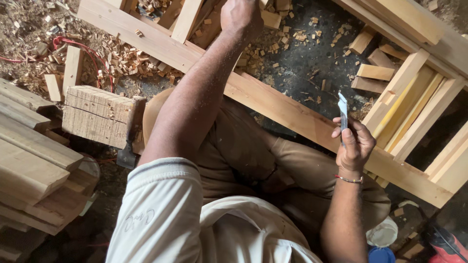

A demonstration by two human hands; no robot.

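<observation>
Right hand pinches a chisel, blade up, just above the long frame rail. Left hand reaches far over the rail, fist closed, contents cut off at the frame edge, can't tell. Looks like joint-chopping work; the next cut needs the chisel seated on the rail.
</observation>
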